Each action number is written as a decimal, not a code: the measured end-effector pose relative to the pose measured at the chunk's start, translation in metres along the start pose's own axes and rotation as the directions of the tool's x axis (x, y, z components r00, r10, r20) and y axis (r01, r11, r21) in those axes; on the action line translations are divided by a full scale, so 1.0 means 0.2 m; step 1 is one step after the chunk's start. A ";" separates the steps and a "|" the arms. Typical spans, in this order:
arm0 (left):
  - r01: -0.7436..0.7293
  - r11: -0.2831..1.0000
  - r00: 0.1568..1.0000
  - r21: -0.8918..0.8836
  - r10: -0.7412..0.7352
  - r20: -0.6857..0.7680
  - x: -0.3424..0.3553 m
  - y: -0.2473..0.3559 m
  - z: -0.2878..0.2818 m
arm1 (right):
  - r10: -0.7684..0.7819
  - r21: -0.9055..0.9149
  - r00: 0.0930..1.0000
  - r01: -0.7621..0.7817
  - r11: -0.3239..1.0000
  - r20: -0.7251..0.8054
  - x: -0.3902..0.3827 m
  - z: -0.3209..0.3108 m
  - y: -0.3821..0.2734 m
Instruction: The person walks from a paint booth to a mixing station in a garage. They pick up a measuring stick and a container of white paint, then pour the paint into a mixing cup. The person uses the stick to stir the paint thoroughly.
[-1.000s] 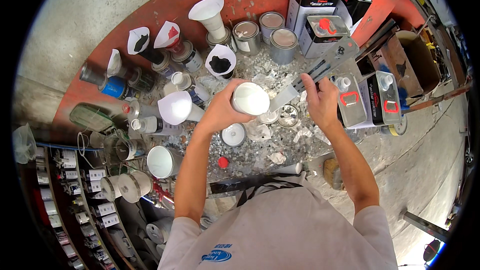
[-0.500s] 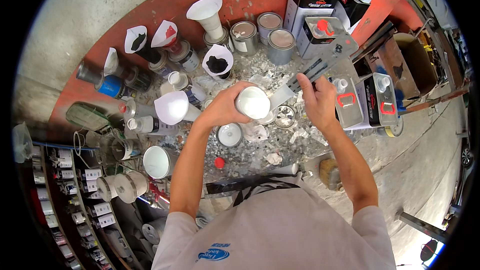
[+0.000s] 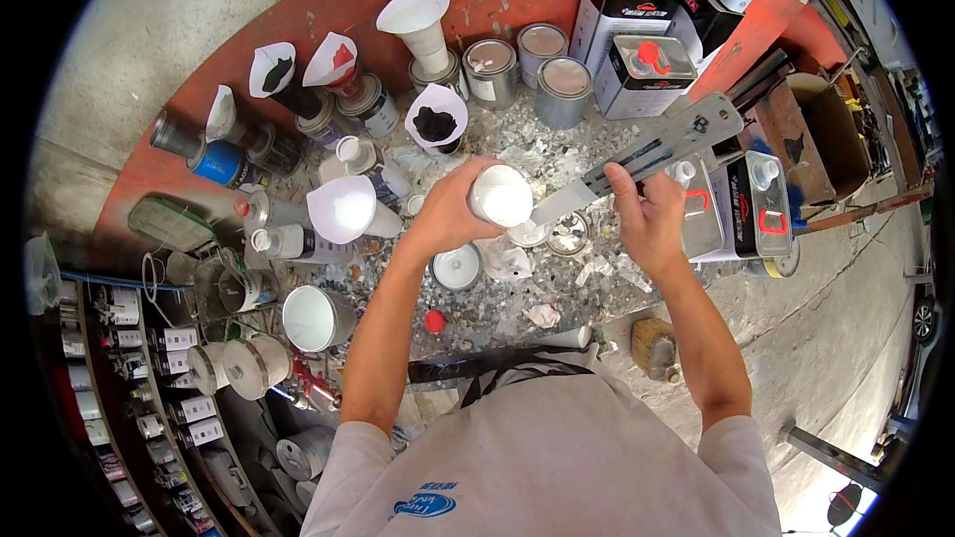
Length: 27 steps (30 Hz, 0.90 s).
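Near the middle of the bench, my left hand [image 3: 450, 217] is wrapped round a cup of white paint [image 3: 500, 195], its open top towards me. Out to the right, my right hand [image 3: 652, 224] grips a long flat metal mixing stick [image 3: 681, 141] with dark smears and a hole at its upper end. The stick's paler lower end reaches down to the cup's right side; whether it touches the rim I cannot tell. Just below that end sits a small open tin [image 3: 568, 235] with residue inside. A round tin with a pale top [image 3: 457, 267] stands below my left hand.
Paper funnels, among them a white one [image 3: 348, 209], and several paint cans [image 3: 564, 92] line the back and left. Rectangular solvent tins [image 3: 645, 78] stand at the back right. A white bucket [image 3: 312, 320] and a red cap [image 3: 435, 321] are nearer. Shelves with cans are lower left.
My right hand has moved slightly right and down, and the mixing stick tilts flatter, its upper end further right. My left hand still holds the cup in nearly the same place.
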<state>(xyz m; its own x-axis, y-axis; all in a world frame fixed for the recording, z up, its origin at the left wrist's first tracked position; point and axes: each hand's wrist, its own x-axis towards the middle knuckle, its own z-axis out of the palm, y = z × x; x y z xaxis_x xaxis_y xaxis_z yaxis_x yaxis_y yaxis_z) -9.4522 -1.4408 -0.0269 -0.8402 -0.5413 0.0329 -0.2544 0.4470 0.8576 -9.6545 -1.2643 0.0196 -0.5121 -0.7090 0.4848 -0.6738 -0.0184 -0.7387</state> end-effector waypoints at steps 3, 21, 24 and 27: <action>-0.002 1.000 1.000 0.016 0.002 0.020 -0.01 0.02 0.00 | -0.033 -0.046 0.999 0.032 0.998 -0.003 0.00 0.00 0.01; -0.138 0.857 0.989 0.497 0.141 0.031 -0.03 0.20 0.00 | -0.045 -0.059 0.999 0.044 0.997 -0.023 0.00 0.04 0.01; -0.108 0.880 0.994 0.463 0.100 0.042 -0.03 0.22 -0.01 | -0.041 -0.067 0.999 0.040 0.997 -0.019 -0.01 0.04 0.02; -0.083 0.960 0.996 0.267 0.073 0.045 -0.03 0.21 -0.05 | -0.032 -0.075 0.999 0.031 0.997 -0.016 0.00 0.04 0.01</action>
<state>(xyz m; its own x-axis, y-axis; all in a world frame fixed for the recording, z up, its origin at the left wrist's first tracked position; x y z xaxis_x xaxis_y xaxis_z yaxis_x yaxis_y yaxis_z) -9.4529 -1.4257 0.0134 -0.8773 -0.4744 0.0726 -0.3027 0.6644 0.6833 -9.6514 -1.2699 0.0145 -0.4986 -0.6968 0.5156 -0.7274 0.0128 -0.6861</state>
